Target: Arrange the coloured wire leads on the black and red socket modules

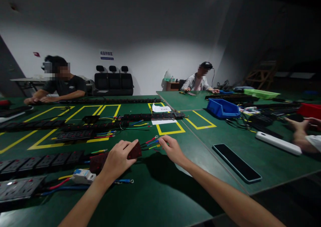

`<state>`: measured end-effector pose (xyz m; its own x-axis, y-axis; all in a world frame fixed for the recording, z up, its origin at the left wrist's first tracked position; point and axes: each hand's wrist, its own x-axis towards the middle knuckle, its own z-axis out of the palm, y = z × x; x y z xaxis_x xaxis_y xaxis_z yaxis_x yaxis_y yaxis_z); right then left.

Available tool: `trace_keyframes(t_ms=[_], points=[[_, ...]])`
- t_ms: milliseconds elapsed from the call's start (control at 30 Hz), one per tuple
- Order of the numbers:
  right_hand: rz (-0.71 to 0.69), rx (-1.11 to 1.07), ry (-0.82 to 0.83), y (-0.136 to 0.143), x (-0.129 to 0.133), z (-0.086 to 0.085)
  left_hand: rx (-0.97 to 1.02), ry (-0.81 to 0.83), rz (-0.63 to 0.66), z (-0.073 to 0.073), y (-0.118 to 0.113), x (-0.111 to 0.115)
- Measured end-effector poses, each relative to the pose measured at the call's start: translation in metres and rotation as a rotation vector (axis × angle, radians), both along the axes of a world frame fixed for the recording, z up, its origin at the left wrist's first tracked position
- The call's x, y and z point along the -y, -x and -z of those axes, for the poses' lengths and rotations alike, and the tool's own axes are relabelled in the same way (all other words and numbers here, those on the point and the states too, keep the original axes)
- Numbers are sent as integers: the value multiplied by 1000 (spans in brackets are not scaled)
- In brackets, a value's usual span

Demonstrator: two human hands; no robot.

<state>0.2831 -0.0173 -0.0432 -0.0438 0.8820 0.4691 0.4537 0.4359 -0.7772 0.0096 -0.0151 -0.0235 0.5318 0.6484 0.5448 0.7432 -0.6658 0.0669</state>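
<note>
My left hand point(118, 160) is wrapped over a dark red block point(135, 150) lying on the green table point(160, 200). From the block's right end come red, blue and yellow-green wires. My right hand point(172, 148) pinches the blue wire point(155, 141) near its tip, while the red wire point(151, 140) ends in a ring terminal just behind. Left of my left hand lie black socket strips point(20, 188) and a white breaker point(83, 176) with coloured wires. Another wire with a ring terminal point(127, 180) lies below the block.
A phone point(237, 162) and a white bar point(278, 143) lie to the right. Behind them stands a blue bin point(222, 108). More strips point(75, 135) lie beyond my hands on yellow-taped outlines. Two people sit across the table; another person's hands point(301, 130) are at the right edge.
</note>
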Motion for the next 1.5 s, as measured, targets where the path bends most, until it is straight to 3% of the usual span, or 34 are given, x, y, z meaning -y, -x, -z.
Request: trace_keyframes(t_ms=[133, 333, 600, 900, 1300, 1500], points=[[-27, 103, -108, -1, 5, -6, 5, -2, 8, -1, 1, 0], [-36, 93, -118, -2, 4, -6, -17, 27, 2, -2, 0, 0], [-27, -316, 249, 0, -3, -6, -25, 20, 34, 1, -3, 1], [-79, -467, 472, 2, -2, -12, -31, -1, 94, 3, -1, 0], [-144, -604, 587, -1, -2, -7, -47, -18, 121, 1, -1, 2], [-110, -674, 668, -2, -4, -7, -49, -34, 135, 1, -2, 1]])
